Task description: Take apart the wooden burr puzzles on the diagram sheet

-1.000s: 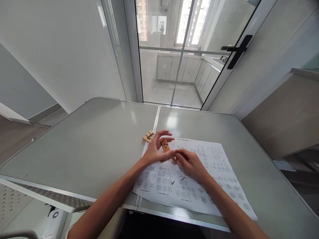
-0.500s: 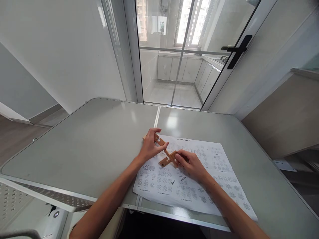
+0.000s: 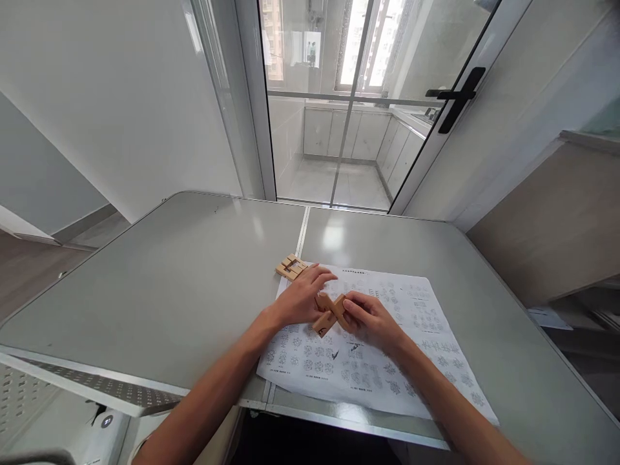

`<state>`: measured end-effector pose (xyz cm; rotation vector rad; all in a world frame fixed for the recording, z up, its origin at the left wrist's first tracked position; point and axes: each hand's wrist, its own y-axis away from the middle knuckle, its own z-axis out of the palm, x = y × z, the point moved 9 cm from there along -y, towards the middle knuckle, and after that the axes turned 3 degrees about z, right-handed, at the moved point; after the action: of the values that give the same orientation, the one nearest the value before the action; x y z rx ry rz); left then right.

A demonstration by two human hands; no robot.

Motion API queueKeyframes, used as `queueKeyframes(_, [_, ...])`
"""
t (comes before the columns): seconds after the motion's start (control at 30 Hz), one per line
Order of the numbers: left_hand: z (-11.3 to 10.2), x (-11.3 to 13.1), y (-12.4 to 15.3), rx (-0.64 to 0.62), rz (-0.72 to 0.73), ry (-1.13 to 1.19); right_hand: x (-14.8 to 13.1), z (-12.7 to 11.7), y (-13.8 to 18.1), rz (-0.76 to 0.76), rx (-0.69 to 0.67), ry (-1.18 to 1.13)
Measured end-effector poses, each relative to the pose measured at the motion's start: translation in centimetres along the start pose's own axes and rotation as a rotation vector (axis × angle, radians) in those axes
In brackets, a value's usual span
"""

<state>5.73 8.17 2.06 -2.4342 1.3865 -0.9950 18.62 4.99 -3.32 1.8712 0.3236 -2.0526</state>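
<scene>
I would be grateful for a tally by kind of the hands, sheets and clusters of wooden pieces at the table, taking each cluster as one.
Hands: 2 (left hand, right hand)
Wooden-piece clusters: 2 (crossed pieces at the hands, flat cluster by the sheet's far left corner)
Printed sheet: 1
Total: 5

Grey table (image 3: 194, 271) | printed sheet (image 3: 368, 363) | wooden pieces (image 3: 285, 270) — at sheet's far-left corner

one left hand (image 3: 303, 298), one right hand (image 3: 371, 316), at least two crossed wooden pieces (image 3: 325, 323), one cluster of further wooden pieces (image 3: 285, 268), individual count indeterminate, one printed sheet (image 3: 371, 378), one surface (image 3: 194, 278), one glazed door (image 3: 352, 98), four visible panes (image 3: 295, 148), one door handle (image 3: 458, 100)
</scene>
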Motion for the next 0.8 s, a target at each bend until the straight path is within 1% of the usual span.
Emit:
queueKeyframes(0.17, [1.1,0.2,0.1,-0.1,0.013,0.058,-0.3,-1.0,-0.1,-0.003,0.099,-0.104])
queueKeyframes(0.3, [1.4,0.4,0.2,-0.11,0.046,0.066,-0.8,-1.5,0.0,0.005,0.165,-0.135])
queueKeyframes(0.43, [1.0,0.7,0.0,-0.083,0.081,0.033,-0.9,-1.9,0.0,-0.004,0.205,-0.108])
queueKeyframes(0.57, [-0.4,0.1,-0.1,-0.018,0.041,-0.051,-0.6,-2.6,-0.1,-0.007,0.223,-0.07])
queueKeyframes(0.7, [-1.8,-0.4,0.0,0.062,0.013,-0.163,-0.3,-3.1,-0.2,-0.008,0.251,-0.13])
queueKeyframes(0.8, [-2.1,-0.5,0.0,0.079,0.013,-0.238,-0.4,-3.3,-0.2,-0.006,0.26,-0.187])
